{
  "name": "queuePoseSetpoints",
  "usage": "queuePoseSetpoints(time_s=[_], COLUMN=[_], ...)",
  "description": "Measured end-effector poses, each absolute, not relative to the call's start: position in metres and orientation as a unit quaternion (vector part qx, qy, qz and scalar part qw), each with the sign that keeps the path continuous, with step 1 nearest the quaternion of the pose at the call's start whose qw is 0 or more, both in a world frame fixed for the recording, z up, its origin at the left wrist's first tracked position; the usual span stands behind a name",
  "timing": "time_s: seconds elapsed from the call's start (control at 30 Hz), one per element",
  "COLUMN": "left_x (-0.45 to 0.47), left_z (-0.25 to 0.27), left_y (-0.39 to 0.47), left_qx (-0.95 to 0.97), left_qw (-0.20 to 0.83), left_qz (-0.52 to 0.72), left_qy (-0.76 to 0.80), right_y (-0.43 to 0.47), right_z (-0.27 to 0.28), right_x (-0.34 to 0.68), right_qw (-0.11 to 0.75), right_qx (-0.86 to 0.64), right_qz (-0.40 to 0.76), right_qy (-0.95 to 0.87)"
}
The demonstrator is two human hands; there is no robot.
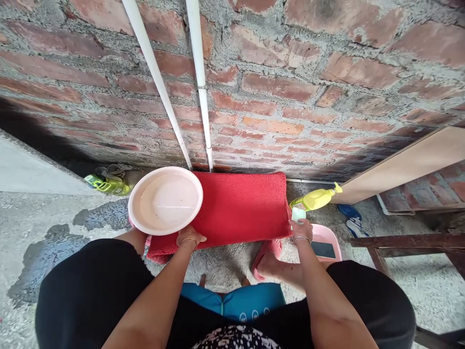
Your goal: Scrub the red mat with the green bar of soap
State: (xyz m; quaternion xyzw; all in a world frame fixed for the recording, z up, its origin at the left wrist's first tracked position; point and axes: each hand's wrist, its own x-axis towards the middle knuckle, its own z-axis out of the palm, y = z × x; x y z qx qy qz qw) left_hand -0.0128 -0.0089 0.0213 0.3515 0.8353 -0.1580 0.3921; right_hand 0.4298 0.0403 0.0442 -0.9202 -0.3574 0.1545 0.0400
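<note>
My left hand (190, 236) lies on a red mat (241, 206), just below the rim of a pale pink basin (137, 220) of water. Its thumb points away from the other fingers, which are partly hidden from view. The basin stands over the mat's left end. At the mat's right edge, my right hand (302, 230) is closed around a pale green soap bar (298, 214). Close beyond that hand, a yellow spray bottle (317, 199) leans at a slant.
A pink tub (336, 238) with a dark flat object (323, 250) sits at right, near blue slippers (348, 211) and a wooden frame (395, 242). A green bottle (111, 185) is at left. Two white pipes (203, 102) run down the brick wall (265, 87).
</note>
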Motion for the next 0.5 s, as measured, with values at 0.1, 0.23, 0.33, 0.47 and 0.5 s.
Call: queuePoseSetpoints(time_s=[0.1,0.23,0.33,0.47,0.5], left_x=[-0.013,-0.013,-0.012,-0.012,-0.013], left_z=[0.021,0.022,0.025,0.023,0.02], left_y=[-0.008,-0.008,-0.009,-0.01,-0.011], left_qx=[0.346,0.353,0.356,0.354,0.356], left_qw=[0.39,0.387,0.383,0.389,0.388], left_qz=[-0.153,-0.144,-0.149,-0.148,-0.136], left_qy=[0.839,0.84,0.839,0.837,0.839], right_y=[0.03,0.017,0.011,0.008,0.007], right_z=[0.041,0.035,0.033,0.032,0.033], right_x=[0.404,0.336,0.301,0.315,0.327], right_qw=[0.075,0.068,0.031,0.002,0.001], right_qx=[-0.88,-0.761,-0.698,-0.72,-0.743], right_qz=[0.143,0.172,0.184,0.178,0.179], right_qy=[-0.447,-0.622,-0.692,-0.67,-0.646])
